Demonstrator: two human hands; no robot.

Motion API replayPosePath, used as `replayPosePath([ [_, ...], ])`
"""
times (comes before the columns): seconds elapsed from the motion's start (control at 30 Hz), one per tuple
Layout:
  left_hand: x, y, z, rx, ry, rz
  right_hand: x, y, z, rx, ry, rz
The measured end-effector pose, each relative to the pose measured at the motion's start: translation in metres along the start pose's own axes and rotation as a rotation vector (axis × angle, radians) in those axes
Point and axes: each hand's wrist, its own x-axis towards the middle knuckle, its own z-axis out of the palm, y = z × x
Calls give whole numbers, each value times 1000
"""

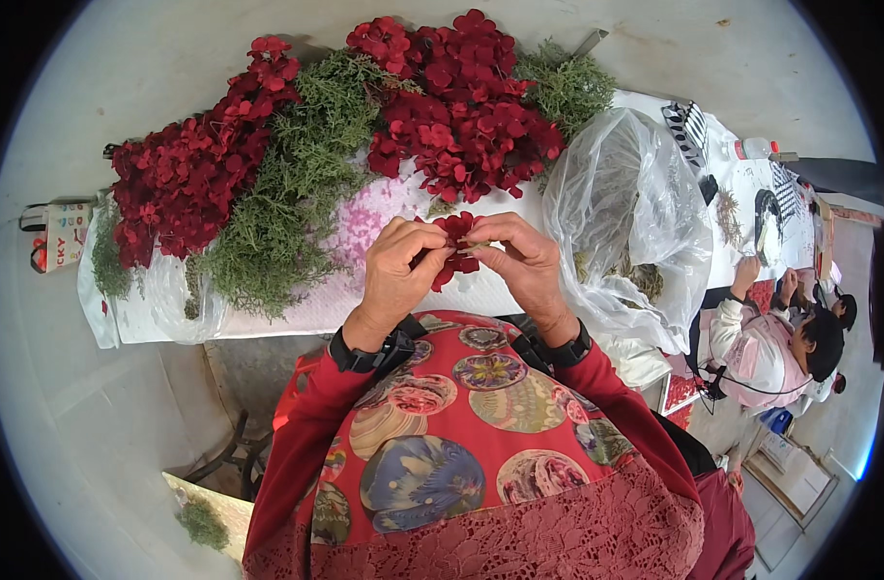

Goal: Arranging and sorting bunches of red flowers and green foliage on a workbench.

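Note:
In the head view, a small red artificial flower cluster point(458, 228) is held up between my hands at the table's front edge. My left hand point(398, 261) pinches the left side of the cluster with thumb and fingers. My right hand point(517, 263) grips its right side, thumb and index finger close together on what looks like a thin pale stem at the centre. The fingers hide part of the flower. Behind them lie large heaps of red flowers point(461, 126) and green foliage sprigs point(258, 242).
A white table point(239, 322) runs across the view. A clear plastic bag point(616, 193) with dried greenery sits right of my hands. More red flowers point(181, 184) lie far left. Co-workers point(761, 358) work at the right, near a bottle point(756, 149). A board with foliage point(210, 517) is at lower left.

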Motion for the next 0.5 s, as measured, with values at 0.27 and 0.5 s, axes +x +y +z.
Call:
replayPosePath([
  [0.27,0,-2,0,78,8,58,3,0,4,-46,-9,-45],
  [0.5,0,-2,-1,117,3,93,6,-4,6,-158,-42,-47],
])
